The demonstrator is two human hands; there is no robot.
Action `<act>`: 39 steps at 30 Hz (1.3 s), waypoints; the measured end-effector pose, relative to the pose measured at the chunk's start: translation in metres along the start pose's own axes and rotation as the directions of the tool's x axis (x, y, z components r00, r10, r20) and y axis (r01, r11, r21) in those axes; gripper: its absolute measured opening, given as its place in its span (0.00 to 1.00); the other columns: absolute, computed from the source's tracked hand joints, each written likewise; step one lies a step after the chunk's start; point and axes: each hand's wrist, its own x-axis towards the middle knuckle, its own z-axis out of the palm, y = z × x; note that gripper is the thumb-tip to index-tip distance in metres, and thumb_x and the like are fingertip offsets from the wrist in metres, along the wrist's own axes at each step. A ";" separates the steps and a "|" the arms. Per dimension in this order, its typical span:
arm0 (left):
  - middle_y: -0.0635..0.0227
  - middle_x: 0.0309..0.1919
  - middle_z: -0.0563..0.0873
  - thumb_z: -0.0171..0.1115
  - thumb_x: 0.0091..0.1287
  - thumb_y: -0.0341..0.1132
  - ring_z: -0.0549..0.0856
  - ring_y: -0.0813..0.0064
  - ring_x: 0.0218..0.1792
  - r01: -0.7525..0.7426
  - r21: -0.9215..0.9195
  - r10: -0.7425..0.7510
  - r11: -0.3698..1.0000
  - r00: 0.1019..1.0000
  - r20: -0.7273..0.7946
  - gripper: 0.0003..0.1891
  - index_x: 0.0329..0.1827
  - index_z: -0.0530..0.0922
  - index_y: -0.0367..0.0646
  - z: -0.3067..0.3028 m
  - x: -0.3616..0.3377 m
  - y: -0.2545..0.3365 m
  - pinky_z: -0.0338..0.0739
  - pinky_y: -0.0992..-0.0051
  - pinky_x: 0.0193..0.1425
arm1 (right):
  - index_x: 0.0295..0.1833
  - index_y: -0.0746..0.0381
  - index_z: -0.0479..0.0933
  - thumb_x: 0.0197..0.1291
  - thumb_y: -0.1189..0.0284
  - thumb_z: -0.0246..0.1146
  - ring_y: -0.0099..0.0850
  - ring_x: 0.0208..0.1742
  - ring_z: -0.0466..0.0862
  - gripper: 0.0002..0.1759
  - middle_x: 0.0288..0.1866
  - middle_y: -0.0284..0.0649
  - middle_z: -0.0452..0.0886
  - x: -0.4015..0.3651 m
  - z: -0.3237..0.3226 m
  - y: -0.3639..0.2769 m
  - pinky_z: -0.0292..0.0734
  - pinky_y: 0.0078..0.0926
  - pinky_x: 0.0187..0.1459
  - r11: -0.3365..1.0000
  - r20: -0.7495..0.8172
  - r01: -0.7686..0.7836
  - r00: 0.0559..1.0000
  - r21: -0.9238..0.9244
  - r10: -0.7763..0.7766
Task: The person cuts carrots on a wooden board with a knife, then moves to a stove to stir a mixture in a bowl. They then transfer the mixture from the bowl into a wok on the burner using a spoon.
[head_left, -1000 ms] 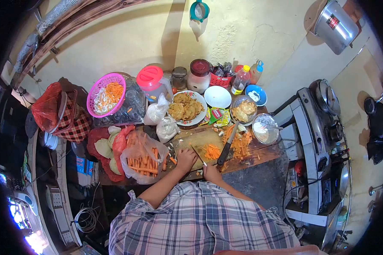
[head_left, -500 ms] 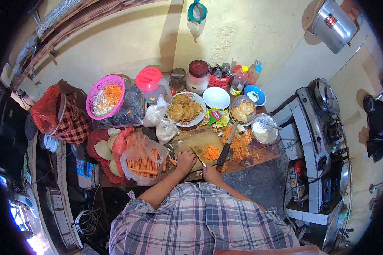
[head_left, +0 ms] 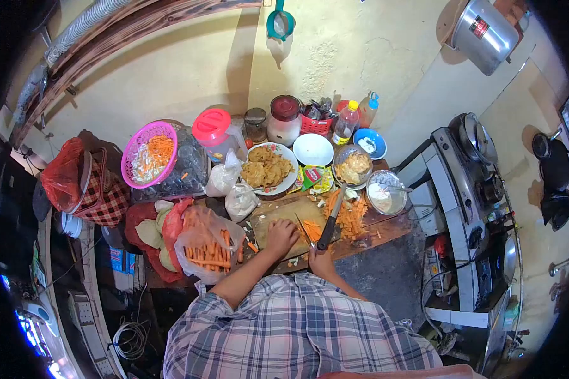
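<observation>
My right hand (head_left: 323, 263) is closed round the handle of a thin knife (head_left: 305, 231) at the front edge of the wooden cutting board (head_left: 265, 221). Its blade points up and left, beside a pile of cut carrot strips (head_left: 313, 230). My left hand (head_left: 283, 238) rests on the board left of the blade, fingers bent and pressed together; whatever is under them is hidden. A second knife with a black handle (head_left: 325, 235) lies right of the strips, its blade pointing away. More shredded carrot (head_left: 351, 215) is heaped on the right of the board.
Left of the board are a plastic bag of carrots (head_left: 207, 252) and a red bag of pale vegetables (head_left: 150, 234). Behind stand a plate of fritters (head_left: 267, 169), a pink basket (head_left: 150, 155), a pink-lidded jug (head_left: 214, 132) and bowls. A stove (head_left: 461, 170) is at the right.
The thin knife in my right hand has moved right relative to my left hand, over to the carrot strips. My left hand stays on the board. The whole view has shifted slightly.
</observation>
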 end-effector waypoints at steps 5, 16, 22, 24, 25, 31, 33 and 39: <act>0.66 0.45 0.81 0.63 0.56 0.35 0.77 0.64 0.48 0.234 0.178 -0.207 0.956 0.966 -0.156 0.11 0.43 0.82 0.46 -0.021 -0.004 -0.030 0.66 0.63 0.53 | 0.38 0.67 0.71 0.66 0.64 0.51 0.60 0.34 0.79 0.15 0.27 0.61 0.76 0.003 0.003 0.008 0.71 0.51 0.32 1.000 0.068 -0.009 0.998 -0.023 0.010; 0.65 0.31 0.83 0.65 0.53 0.32 0.79 0.62 0.43 0.204 0.097 -0.197 0.974 0.977 -0.077 0.04 0.27 0.83 0.42 -0.028 0.001 -0.039 0.71 0.63 0.50 | 0.43 0.67 0.71 0.67 0.59 0.50 0.60 0.34 0.78 0.19 0.30 0.62 0.76 0.016 0.027 0.026 0.73 0.54 0.36 0.987 0.171 -0.036 0.983 -0.155 0.063; 0.62 0.29 0.82 0.64 0.53 0.32 0.80 0.60 0.40 0.141 0.086 -0.138 0.986 0.990 -0.041 0.05 0.26 0.81 0.40 -0.024 0.007 -0.056 0.73 0.62 0.45 | 0.46 0.67 0.71 0.66 0.60 0.50 0.61 0.35 0.79 0.19 0.31 0.63 0.77 0.012 0.021 0.019 0.73 0.54 0.37 0.986 0.157 -0.044 0.985 -0.163 0.070; 0.60 0.30 0.81 0.62 0.51 0.30 0.80 0.59 0.38 0.040 0.168 -0.045 0.985 0.999 0.027 0.04 0.25 0.80 0.39 -0.023 0.009 -0.058 0.74 0.64 0.44 | 0.46 0.67 0.71 0.66 0.60 0.50 0.61 0.35 0.79 0.19 0.31 0.63 0.77 0.011 0.020 0.019 0.73 0.54 0.37 0.985 0.151 -0.030 0.987 -0.170 0.056; 0.60 0.30 0.81 0.62 0.51 0.30 0.80 0.59 0.38 0.041 0.169 -0.046 0.985 0.999 0.026 0.04 0.25 0.80 0.39 -0.024 0.011 -0.056 0.74 0.64 0.44 | 0.46 0.67 0.71 0.66 0.60 0.50 0.61 0.36 0.79 0.19 0.32 0.64 0.76 0.011 0.018 0.017 0.73 0.54 0.37 0.988 0.170 -0.047 0.983 -0.146 0.072; 0.60 0.30 0.81 0.59 0.49 0.28 0.81 0.62 0.38 -0.104 0.381 0.070 0.919 0.992 0.102 0.02 0.22 0.79 0.41 -0.024 0.015 -0.050 0.74 0.66 0.44 | 0.47 0.67 0.71 0.67 0.60 0.50 0.62 0.38 0.78 0.19 0.33 0.65 0.76 0.009 0.021 0.019 0.73 0.53 0.38 0.987 0.137 -0.056 0.988 -0.152 0.077; 0.60 0.29 0.82 0.59 0.49 0.28 0.82 0.62 0.37 -0.028 0.383 -0.008 0.923 0.996 0.090 0.03 0.23 0.80 0.41 -0.020 0.019 -0.052 0.74 0.65 0.44 | 0.47 0.67 0.71 0.67 0.60 0.49 0.62 0.38 0.78 0.19 0.33 0.65 0.76 0.008 0.019 0.018 0.73 0.53 0.38 0.987 0.121 -0.059 0.990 -0.151 0.078; 0.58 0.26 0.84 0.59 0.51 0.32 0.84 0.61 0.32 0.158 0.410 -0.248 0.898 0.953 0.176 0.05 0.23 0.82 0.41 -0.024 0.015 -0.024 0.76 0.63 0.38 | 0.46 0.69 0.72 0.67 0.59 0.48 0.60 0.39 0.78 0.21 0.35 0.64 0.76 0.012 0.022 0.029 0.73 0.52 0.41 0.987 0.144 0.021 0.990 -0.159 0.002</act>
